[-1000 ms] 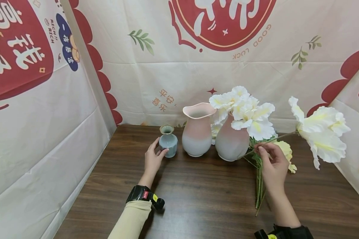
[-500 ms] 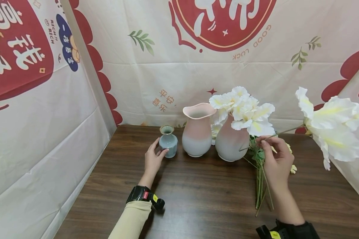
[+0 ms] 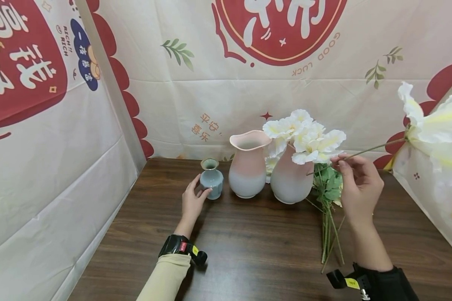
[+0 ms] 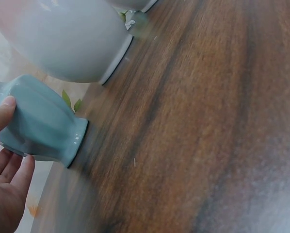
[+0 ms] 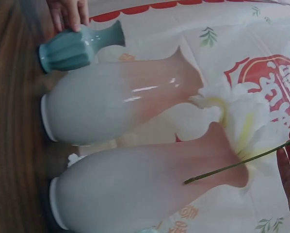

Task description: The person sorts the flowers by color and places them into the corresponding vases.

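My left hand (image 3: 193, 202) grips the small blue-green vase (image 3: 212, 180), thumb in front and fingers round its side; the vase stands upright on the table. In the left wrist view, fingers (image 4: 23, 177) show along the vase's lower body. My right hand (image 3: 360, 190) pinches the thin stem of a white-yellow flower (image 3: 438, 127), its bloom out to the right and partly cut off by the frame edge. The bare end of that stem (image 5: 217, 170) points left, overlapping the pink-and-white right vase (image 3: 289, 184) in the right wrist view.
Another pink-and-white vase (image 3: 246, 175) with a wavy rim stands between the small vase and the right one. White flowers (image 3: 305, 133) show at the right vase's mouth. A bundle of green stems (image 3: 327, 234) lies on the wooden table (image 3: 248, 251). Printed cloth (image 3: 211, 96) hangs behind.
My right hand has risen and moved right with the flower, carrying the bloom up toward the right frame edge. The stem end has lifted too. My left hand stays at the small vase.
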`<state>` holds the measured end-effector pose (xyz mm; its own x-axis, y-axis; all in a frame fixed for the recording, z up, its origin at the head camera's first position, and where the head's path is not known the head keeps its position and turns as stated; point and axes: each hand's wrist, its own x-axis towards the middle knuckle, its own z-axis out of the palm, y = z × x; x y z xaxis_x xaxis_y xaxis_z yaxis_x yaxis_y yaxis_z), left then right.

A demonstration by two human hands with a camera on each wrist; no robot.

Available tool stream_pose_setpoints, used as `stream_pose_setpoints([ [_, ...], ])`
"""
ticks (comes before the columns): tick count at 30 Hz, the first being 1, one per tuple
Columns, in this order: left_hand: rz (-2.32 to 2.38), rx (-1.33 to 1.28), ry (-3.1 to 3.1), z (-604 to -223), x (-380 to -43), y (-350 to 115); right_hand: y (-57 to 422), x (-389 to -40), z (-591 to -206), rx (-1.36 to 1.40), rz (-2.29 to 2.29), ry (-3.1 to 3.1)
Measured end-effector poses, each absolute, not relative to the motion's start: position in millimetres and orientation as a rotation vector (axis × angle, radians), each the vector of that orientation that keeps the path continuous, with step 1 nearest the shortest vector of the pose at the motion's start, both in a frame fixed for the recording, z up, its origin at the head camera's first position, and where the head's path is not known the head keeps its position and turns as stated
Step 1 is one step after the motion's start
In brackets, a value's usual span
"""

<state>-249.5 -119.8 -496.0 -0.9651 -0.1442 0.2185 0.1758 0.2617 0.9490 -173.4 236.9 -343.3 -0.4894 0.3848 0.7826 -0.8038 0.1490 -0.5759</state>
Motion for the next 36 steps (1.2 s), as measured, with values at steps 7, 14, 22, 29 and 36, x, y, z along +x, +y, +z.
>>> stream_pose_setpoints([
  [7, -1.760, -0.029, -2.269, -495.3, -249.2, -119.6, 234.1, -171.3, -324.1, 0.468, 1.551, -1.372],
  [14, -1.751, -0.028, -2.276, -496.0, -249.9, -118.7, 233.4, -168.6, -310.4, 0.492, 1.657, -1.273],
  [22, -1.753, -0.029, -2.270, -494.8, -249.6, -119.7, 234.3, -168.8, -296.2, 0.503, 1.661, -1.220],
  [29, -1.747, -0.023, -2.270, -495.4, -249.7, -119.4, 231.5, -171.6, -288.4, 0.478, 1.618, -1.226],
  [36, -1.742, -0.011, -2.280, -495.9, -250.5, -119.4, 230.0, -181.4, -291.9, 0.478, 1.640, -1.252],
])
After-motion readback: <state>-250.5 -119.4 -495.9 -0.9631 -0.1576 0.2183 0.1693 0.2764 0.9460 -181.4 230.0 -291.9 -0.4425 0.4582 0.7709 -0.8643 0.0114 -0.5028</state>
